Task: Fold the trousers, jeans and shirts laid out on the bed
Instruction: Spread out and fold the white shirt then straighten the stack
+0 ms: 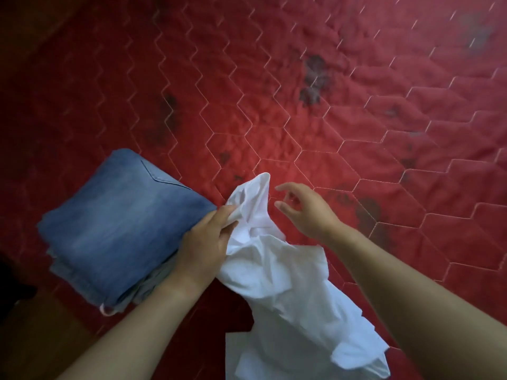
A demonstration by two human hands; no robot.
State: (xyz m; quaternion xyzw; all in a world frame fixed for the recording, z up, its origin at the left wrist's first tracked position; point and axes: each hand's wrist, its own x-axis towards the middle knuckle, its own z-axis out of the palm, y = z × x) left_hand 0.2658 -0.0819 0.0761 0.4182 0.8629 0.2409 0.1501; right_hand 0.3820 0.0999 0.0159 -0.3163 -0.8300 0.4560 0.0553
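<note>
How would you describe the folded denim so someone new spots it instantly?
Start at the red quilted bedspread with hexagon stitching that fills the view. On its near left part lies a folded blue denim stack, just left of the left hand. Unlike the crumpled white shirt that hand grips, it is blue, flat and squarely folded.

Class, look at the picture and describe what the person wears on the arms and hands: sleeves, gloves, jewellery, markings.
The left hand and right hand are bare: no gloves, rings, watch or bracelets. No sleeve shows on either arm up to the picture's edge, and no markings are visible.
</note>
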